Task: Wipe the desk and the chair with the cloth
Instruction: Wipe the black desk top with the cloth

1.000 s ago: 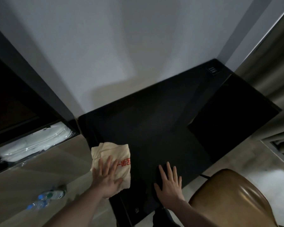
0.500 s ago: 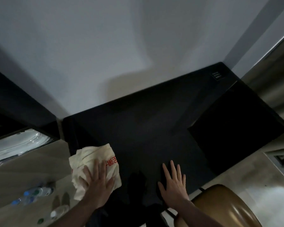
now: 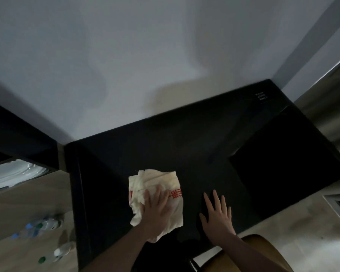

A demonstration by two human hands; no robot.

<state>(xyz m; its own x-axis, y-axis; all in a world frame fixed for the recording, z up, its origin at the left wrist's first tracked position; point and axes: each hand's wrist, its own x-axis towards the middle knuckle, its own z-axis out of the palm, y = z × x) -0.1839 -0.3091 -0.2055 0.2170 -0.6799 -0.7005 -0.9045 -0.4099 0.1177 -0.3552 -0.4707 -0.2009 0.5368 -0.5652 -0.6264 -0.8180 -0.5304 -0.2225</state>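
The black desk [image 3: 165, 146] fills the centre, with the tan chair [image 3: 263, 256] at five o'clock below its near edge. The cream cloth [image 3: 157, 185] lies flat near the desk's front, the left hand [image 3: 157, 211] pressing on it with fingers spread, not gripping. At three o'clock from the cloth, apart from it, the right hand [image 3: 217, 216] rests open and empty on the desk.

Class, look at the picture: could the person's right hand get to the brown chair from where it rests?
Probably yes: the right hand lies flat and free on the desk, and the chair sits just below it, nothing between.
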